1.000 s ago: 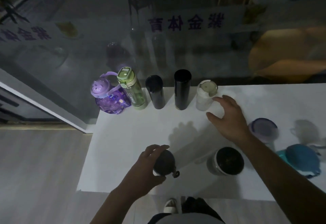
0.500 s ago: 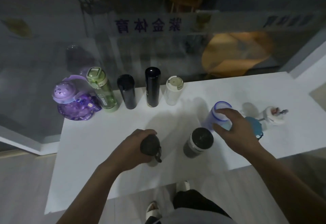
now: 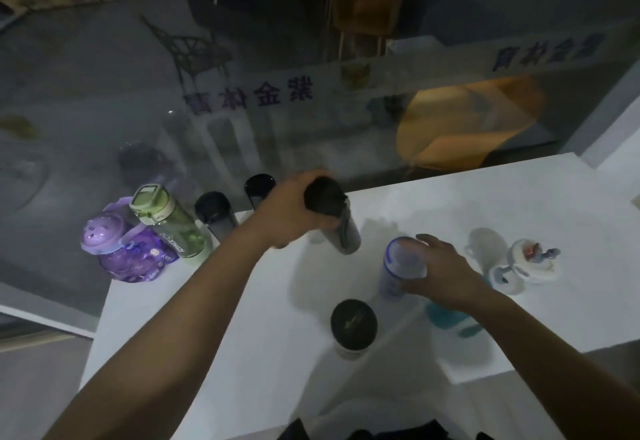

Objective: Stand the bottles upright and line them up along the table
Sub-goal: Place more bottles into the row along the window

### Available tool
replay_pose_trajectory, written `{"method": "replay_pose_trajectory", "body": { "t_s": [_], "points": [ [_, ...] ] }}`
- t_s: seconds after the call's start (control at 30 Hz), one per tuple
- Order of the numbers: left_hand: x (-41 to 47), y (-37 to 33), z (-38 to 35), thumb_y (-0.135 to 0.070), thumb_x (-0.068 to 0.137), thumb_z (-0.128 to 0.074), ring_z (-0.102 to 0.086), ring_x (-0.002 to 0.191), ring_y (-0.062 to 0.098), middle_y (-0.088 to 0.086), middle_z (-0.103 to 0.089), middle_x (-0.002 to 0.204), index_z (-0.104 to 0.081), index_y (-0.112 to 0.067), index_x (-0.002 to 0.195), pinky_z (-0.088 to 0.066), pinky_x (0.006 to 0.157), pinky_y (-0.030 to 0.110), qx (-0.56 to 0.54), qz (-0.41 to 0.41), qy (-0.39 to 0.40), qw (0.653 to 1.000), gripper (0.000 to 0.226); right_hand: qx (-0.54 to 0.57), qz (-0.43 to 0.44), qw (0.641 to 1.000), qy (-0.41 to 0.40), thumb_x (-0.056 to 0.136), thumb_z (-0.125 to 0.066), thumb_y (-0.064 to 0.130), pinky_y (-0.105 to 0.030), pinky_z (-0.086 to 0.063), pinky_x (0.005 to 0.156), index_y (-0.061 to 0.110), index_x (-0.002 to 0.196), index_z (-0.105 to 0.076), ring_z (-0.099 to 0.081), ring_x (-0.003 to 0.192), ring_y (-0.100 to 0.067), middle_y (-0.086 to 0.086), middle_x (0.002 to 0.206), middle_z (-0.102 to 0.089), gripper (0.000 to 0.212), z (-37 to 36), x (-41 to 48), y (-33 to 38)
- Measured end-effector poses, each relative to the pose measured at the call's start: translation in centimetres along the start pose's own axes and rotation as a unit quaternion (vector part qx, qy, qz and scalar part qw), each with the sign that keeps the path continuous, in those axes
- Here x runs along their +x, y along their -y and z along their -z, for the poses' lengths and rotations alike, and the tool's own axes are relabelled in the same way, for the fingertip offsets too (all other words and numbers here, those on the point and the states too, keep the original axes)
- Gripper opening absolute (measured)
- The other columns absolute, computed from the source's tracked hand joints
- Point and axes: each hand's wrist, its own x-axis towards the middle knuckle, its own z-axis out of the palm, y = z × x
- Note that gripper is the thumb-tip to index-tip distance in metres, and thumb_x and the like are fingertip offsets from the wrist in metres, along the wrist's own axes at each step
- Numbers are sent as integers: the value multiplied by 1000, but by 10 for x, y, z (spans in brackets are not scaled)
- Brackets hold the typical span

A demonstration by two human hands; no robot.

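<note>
Now that it has left the near edge, the dark bottle (image 3: 341,228) joins the back row.
Left hand (image 3: 294,207) fingers grip its cap; right hand (image 3: 441,276) fingers hold the pale bottle (image 3: 398,268) on the bench (image 3: 242,318).

Smooth white table (image 3: 242,318), translucent plastic green bottle (image 3: 173,228), glossy glass pane (image 3: 104,93)

The scene is dim and grainy, with the white bench (image 3: 450,217) the brightest surface, and soft shadows fall across it beside the bottles. The glass wall (image 3: 242,100) behind carries hazy reflections and a muted orange glow at right. Motion blur smears both hands, and straight lines bow toward the edges.
</note>
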Motion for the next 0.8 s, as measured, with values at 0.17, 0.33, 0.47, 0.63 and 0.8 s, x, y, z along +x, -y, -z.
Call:
{"method": "replay_pose_trajectory", "body": {
  "t_s": [0.17, 0.33, 0.47, 0.63, 0.8],
  "points": [
    [90, -9, -44, -21, 64, -87, -57, 94, 11, -8, -62, 106, -62, -24, 112, -47, 75, 18, 62, 26, -1, 998, 54, 48, 75, 996, 15, 62, -79, 47, -43, -47, 89, 35, 120, -51, -55, 104, -24, 6, 118, -51, 66, 7, 16, -22],
    [149, 6, -82, -20, 60, -87, -58, 105, 24, 0, -64, 115, -62, -24, 114, -53, 89, 37, 131, 73, 14, 989, 60, 56, 110, 991, 44, 69, -75, 42, -40, -45, 95, 37, 135, -37, -50, 114, -19, 7, 130, -48, 77, 9, 32, -40],
    [170, 11, -96, -18, 59, -87, -57, 104, 24, 3, -62, 114, -61, -20, 115, -53, 88, 37, 149, 98, 21, 984, 62, 46, 137, 987, 75, 72, -73, 44, -40, -45, 95, 39, 138, -28, -49, 116, -19, 8, 134, -43, 80, 4, 41, -53],
    [181, 15, -106, -21, 57, -87, -58, 101, 21, -2, -61, 110, -59, -25, 115, -45, 77, 27, 154, 121, 14, 981, 65, 105, 147, 980, 80, 73, -71, 41, -39, -42, 99, 37, 141, -28, -46, 121, -17, 10, 139, -40, 80, 4, 44, -65],
    [184, 19, -113, -18, 62, -86, -55, 108, 24, 4, -59, 122, -56, -20, 126, -44, 83, 28, 162, 132, 5, 978, 71, 129, 169, 974, 75, 75, -68, 39, -39, -42, 101, 42, 140, -24, -44, 123, -15, 15, 141, -37, 79, -1, 44, -72]
  ]
}}
